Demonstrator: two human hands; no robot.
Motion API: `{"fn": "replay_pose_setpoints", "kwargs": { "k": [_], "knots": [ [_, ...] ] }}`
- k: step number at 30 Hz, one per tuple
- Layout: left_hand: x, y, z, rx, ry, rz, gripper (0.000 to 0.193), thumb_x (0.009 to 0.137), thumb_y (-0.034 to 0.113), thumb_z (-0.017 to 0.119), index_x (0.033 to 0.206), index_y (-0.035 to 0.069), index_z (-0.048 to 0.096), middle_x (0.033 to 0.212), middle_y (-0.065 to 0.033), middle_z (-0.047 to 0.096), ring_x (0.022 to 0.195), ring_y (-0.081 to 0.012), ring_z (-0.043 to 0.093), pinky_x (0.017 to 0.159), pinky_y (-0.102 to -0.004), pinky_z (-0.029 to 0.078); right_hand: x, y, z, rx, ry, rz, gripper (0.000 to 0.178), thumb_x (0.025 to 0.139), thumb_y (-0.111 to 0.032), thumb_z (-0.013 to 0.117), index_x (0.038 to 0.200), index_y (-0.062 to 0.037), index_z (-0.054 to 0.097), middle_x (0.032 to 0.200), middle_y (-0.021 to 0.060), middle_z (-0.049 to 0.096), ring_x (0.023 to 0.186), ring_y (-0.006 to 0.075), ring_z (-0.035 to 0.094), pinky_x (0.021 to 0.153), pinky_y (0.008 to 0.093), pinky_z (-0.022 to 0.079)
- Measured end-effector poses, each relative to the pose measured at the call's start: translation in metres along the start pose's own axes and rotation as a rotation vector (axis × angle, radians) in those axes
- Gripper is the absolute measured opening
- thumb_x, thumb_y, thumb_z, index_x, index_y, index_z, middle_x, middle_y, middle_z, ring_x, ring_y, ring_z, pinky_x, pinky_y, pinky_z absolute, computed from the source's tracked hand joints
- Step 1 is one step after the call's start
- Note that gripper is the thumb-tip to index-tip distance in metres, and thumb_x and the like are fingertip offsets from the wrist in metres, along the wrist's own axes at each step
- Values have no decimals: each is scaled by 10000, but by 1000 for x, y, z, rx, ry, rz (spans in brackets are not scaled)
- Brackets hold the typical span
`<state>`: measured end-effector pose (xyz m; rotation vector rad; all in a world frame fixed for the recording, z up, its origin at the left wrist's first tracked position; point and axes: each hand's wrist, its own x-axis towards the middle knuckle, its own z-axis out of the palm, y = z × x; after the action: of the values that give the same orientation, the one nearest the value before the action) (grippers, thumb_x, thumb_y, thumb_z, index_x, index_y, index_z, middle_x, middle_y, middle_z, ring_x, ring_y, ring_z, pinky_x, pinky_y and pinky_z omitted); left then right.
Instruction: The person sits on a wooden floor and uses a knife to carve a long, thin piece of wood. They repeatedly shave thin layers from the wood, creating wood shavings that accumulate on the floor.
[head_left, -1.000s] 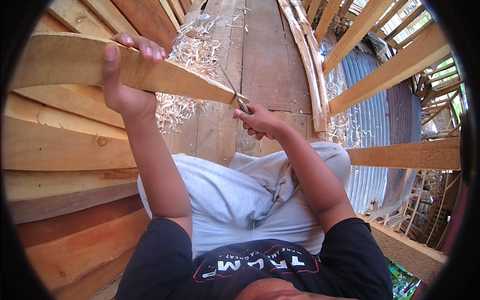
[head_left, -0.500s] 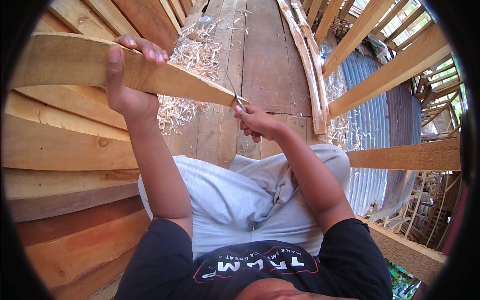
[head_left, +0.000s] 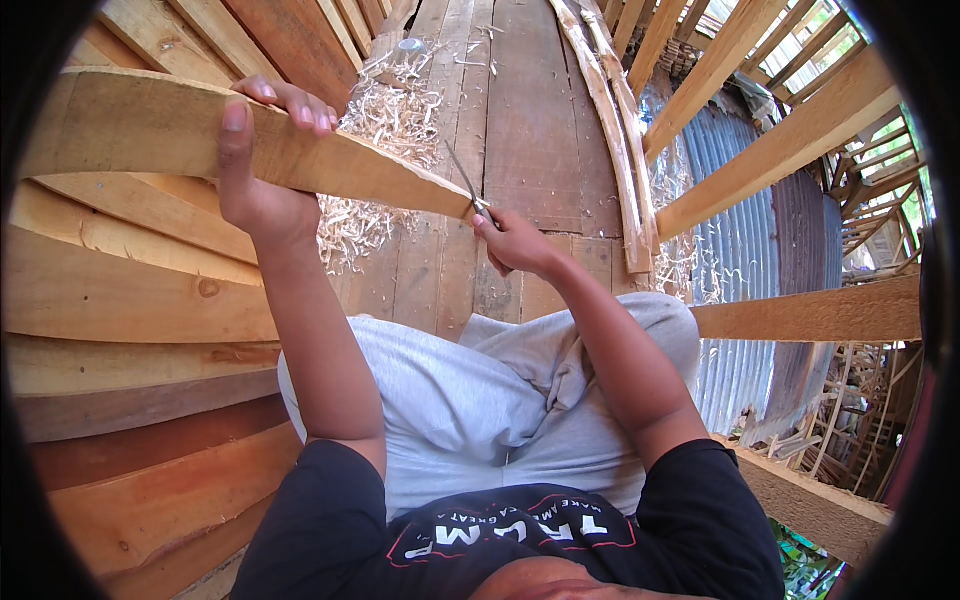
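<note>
A long, pale wooden plank (head_left: 130, 125) reaches from the far left toward the middle and narrows to a point. My left hand (head_left: 268, 200) grips it mid-length, the thumb on the near face and the fingers over the upper edge. Beside the narrow tip, my right hand (head_left: 517, 242) is closed round the handle of a knife (head_left: 462, 172). The thin, slightly curved blade points up and left, crossing close to the plank's tip. I cannot tell whether it touches the wood.
Curled wood shavings (head_left: 385, 125) litter the plank floor (head_left: 530, 120) beyond my crossed legs. Stacked boards (head_left: 140, 290) line the left side. Two long rough strips (head_left: 612, 120) lie on the right, near slanted posts (head_left: 780, 145) and corrugated metal sheets (head_left: 735, 210). A clear round object (head_left: 410, 47) sits among the shavings.
The knife blade has swung a little and its tip now stands more clear of the plank. My right fingers have curled tighter. My left hand has shifted slightly right.
</note>
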<state>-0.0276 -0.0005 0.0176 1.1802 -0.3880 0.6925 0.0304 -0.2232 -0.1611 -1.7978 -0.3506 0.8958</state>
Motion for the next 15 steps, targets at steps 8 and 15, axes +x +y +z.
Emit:
{"fn": "replay_pose_setpoints", "kwargs": {
  "k": [8,15],
  "knots": [
    [0,-1,0,-5,5,3,319,947,411,524,1005,100,484,792,-73,517,769,-206,509,786,-375,399,13,7,9,210,229,340,559,1030,-485,268,787,-43,510,544,5,359,436,118,310,403,320,258],
    [1,-3,-6,-37,39,5,317,954,406,525,1010,95,499,817,-95,565,787,-217,527,789,-383,401,6,-26,21,-194,380,-10,467,979,-289,328,854,54,618,761,251,632,713,364,636,644,484,489]
  ]
}}
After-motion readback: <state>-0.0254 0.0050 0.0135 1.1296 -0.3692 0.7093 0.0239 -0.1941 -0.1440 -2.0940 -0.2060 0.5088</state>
